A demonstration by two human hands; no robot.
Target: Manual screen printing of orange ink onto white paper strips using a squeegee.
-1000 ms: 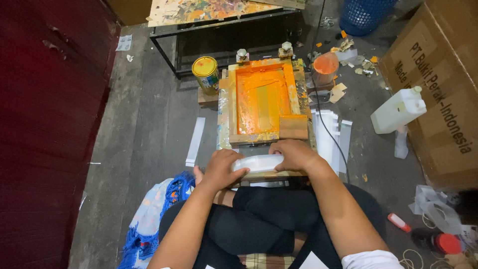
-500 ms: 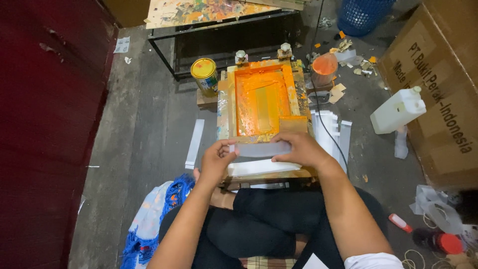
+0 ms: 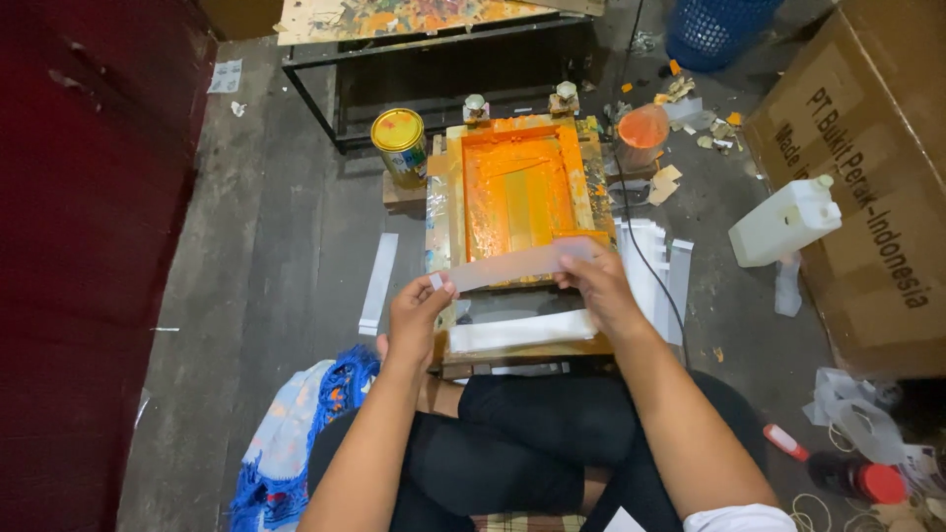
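A wooden screen-printing frame [image 3: 440, 212] with orange ink on its mesh lies on the floor in front of my crossed legs. I hold a long pale translucent strip [image 3: 512, 264] stretched above the frame's near edge. My left hand [image 3: 419, 317] pinches its left end and my right hand [image 3: 594, 283] grips its right end. Below the strip a stack of white strips [image 3: 522, 331] rests on the wooden board at the frame's near side.
A yellow-lidded tin [image 3: 399, 145] stands left of the frame, an orange cup [image 3: 642, 135] to its right. More white strips [image 3: 658, 273] lie beside the frame. A white jerrycan [image 3: 785, 221] and a cardboard box [image 3: 867, 167] sit at the right, a blue-edged cloth [image 3: 296, 433] by my left knee.
Both hands have lifted a strip off the white stack near my legs and raised it forward over the frame's near edge, spreading apart to its two ends.
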